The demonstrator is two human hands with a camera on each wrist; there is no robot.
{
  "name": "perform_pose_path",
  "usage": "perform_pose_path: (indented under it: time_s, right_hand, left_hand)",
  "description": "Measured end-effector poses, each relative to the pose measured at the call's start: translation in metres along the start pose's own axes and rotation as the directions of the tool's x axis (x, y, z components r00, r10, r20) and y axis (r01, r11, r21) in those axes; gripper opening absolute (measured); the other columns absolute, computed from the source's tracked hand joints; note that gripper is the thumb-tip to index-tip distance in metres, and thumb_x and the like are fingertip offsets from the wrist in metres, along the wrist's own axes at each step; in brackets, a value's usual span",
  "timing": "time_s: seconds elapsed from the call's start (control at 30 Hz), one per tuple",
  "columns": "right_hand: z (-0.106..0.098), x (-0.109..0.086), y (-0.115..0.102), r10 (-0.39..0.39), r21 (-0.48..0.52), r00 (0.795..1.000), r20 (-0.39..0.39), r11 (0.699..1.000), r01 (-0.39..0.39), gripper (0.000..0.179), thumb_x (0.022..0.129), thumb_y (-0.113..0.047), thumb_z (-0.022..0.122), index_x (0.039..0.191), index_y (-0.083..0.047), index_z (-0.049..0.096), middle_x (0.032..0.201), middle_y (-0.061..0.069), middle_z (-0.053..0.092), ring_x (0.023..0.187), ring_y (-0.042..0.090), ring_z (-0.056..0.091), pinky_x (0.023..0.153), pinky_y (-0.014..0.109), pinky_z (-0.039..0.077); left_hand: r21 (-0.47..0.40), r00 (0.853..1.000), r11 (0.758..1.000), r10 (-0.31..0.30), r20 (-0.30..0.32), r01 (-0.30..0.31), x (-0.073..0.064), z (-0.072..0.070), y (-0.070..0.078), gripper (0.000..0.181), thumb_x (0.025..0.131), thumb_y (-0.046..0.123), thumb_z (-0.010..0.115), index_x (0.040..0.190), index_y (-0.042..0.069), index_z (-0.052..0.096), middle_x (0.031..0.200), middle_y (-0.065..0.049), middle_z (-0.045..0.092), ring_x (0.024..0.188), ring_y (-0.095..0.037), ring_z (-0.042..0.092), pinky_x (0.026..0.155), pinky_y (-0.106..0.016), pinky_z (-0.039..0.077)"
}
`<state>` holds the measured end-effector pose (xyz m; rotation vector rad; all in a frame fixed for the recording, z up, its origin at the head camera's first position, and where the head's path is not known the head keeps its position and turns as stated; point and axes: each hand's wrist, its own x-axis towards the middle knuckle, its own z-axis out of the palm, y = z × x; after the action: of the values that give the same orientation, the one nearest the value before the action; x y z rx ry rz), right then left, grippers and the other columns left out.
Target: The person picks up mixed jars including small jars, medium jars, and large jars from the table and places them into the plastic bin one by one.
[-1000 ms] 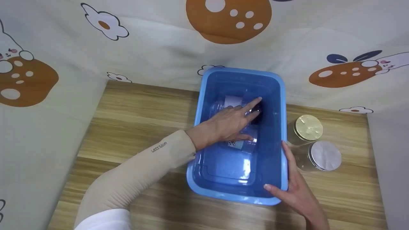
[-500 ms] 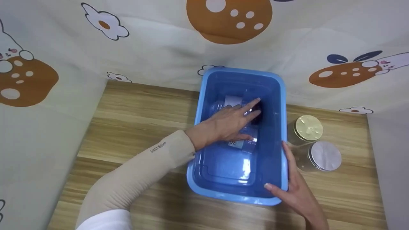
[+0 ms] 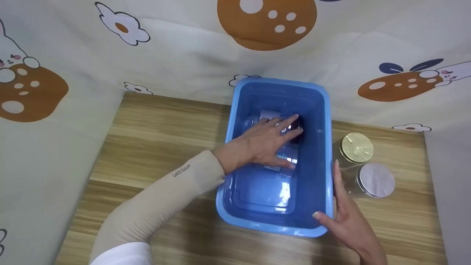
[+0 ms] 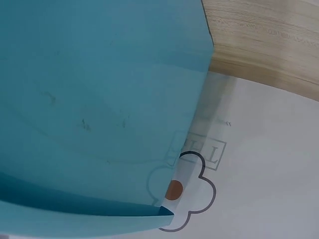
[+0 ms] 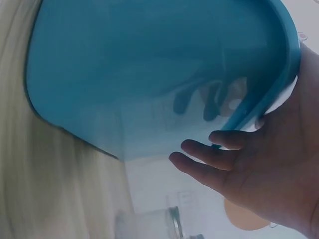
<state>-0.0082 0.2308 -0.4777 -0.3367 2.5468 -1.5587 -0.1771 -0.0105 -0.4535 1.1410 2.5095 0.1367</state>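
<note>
A blue plastic bin [image 3: 257,228] stands on the wooden surface. Inside it my left hand [image 3: 263,141] reaches over the left rim, fingers spread above a dark shiny object [image 3: 297,138] and clear plastic items [image 3: 289,152] on the bottom. The hand covers much of them, so their kind and any contact are unclear. My right hand [image 3: 351,221] is at the right rim, its thumb over the edge and its fingers straight outside. In the right wrist view, the right hand's fingers [image 5: 204,172] are loosely extended beside the bin wall. The left wrist view shows only the bin's outside.
To the right of the bin stand two clear jars, one with a gold lid [image 3: 357,148], the other with a silver lid [image 3: 376,180]. A patterned cloth [image 3: 184,55] hangs close behind the bin. Wooden surface [image 3: 154,147] extends on the left.
My right hand has shifted slightly right, its fingertips moving off the bin's rim. The left thumb has moved slightly down; its fingers stay spread inside the bin.
</note>
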Motion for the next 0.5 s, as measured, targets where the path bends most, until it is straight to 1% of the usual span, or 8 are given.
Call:
perform_pose_path:
  time_s: [0.07, 0.13, 0.17, 0.23, 0.3, 0.4, 0.5]
  right_hand:
    - [-0.005, 0.003, 0.000, -0.048, -0.016, 0.999, -0.001, 0.999, 0.048, 0.114, 0.079, -0.014, 0.077, 0.161, -0.020, -0.002, 0.166, 0.007, 0.010, 0.144, 0.022, 0.031, 0.108, 0.015, 0.028]
    - [-0.008, 0.005, -0.001, -0.097, -0.030, 0.995, -0.011, 0.995, 0.097, 0.111, 0.081, -0.017, 0.076, 0.161, -0.017, 0.000, 0.165, 0.008, 0.015, 0.142, 0.019, 0.035, 0.108, 0.015, 0.030]
    - [-0.009, 0.007, -0.001, -0.122, -0.033, 0.992, -0.012, 0.992, 0.122, 0.110, 0.081, -0.018, 0.076, 0.161, -0.015, 0.000, 0.165, 0.009, 0.016, 0.142, 0.019, 0.036, 0.109, 0.015, 0.030]
    - [-0.011, 0.009, -0.003, -0.147, -0.046, 0.989, -0.013, 0.988, 0.147, 0.111, 0.080, -0.017, 0.077, 0.160, -0.013, 0.000, 0.165, 0.010, 0.017, 0.142, 0.017, 0.036, 0.109, 0.015, 0.031]
    - [-0.012, 0.010, -0.004, -0.143, -0.070, 0.990, -0.009, 0.987, 0.142, 0.113, 0.078, -0.015, 0.078, 0.160, -0.014, 0.001, 0.165, 0.009, 0.017, 0.143, 0.016, 0.034, 0.110, 0.015, 0.029]
    - [-0.012, 0.010, -0.004, -0.102, -0.097, 0.995, 0.003, 0.990, 0.102, 0.115, 0.076, -0.011, 0.079, 0.161, -0.016, 0.001, 0.166, 0.005, 0.016, 0.144, 0.014, 0.032, 0.110, 0.015, 0.027]
    - [-0.012, 0.009, -0.003, -0.090, -0.107, 0.996, 0.009, 0.990, 0.090, 0.115, 0.075, -0.010, 0.079, 0.161, -0.016, 0.003, 0.166, 0.005, 0.015, 0.144, 0.015, 0.032, 0.111, 0.016, 0.027]
  left_hand:
    - [0.005, 1.000, 1.000, 0.002, -0.014, -0.002, -0.002, -0.001, -0.001, 0.100, 0.082, 0.084, 0.040, 0.161, 0.030, 0.010, 0.167, -0.001, -0.009, 0.152, -0.028, 0.008, 0.121, -0.049, 0.014]
    - [0.014, 1.000, 1.000, 0.003, -0.030, -0.002, -0.003, -0.003, -0.002, 0.100, 0.082, 0.084, 0.041, 0.161, 0.030, 0.009, 0.167, -0.001, -0.010, 0.152, -0.028, 0.008, 0.121, -0.050, 0.014]
    - [0.013, 0.999, 1.000, 0.001, -0.039, -0.001, -0.005, -0.003, -0.003, 0.101, 0.082, 0.084, 0.041, 0.161, 0.030, 0.009, 0.167, -0.001, -0.009, 0.152, -0.028, 0.008, 0.120, -0.050, 0.013]
    - [0.005, 0.998, 1.000, -0.003, -0.059, 0.003, -0.007, -0.004, -0.004, 0.100, 0.082, 0.083, 0.043, 0.161, 0.030, 0.010, 0.167, -0.001, -0.008, 0.152, -0.028, 0.008, 0.120, -0.051, 0.013]
    - [0.000, 0.997, 1.000, -0.008, -0.073, 0.008, -0.009, -0.004, -0.006, 0.099, 0.083, 0.083, 0.043, 0.161, 0.030, 0.011, 0.167, -0.001, -0.007, 0.152, -0.028, 0.008, 0.120, -0.052, 0.012]
    - [-0.002, 0.995, 1.000, -0.007, -0.095, 0.007, -0.013, -0.007, -0.007, 0.097, 0.084, 0.081, 0.045, 0.161, 0.030, 0.012, 0.168, -0.002, -0.004, 0.152, -0.029, 0.010, 0.119, -0.053, 0.015]
    - [0.006, 0.993, 1.000, -0.004, -0.114, 0.005, -0.017, -0.009, -0.008, 0.095, 0.085, 0.080, 0.044, 0.161, 0.030, 0.013, 0.168, -0.003, 0.000, 0.152, -0.029, 0.011, 0.119, -0.053, 0.018]
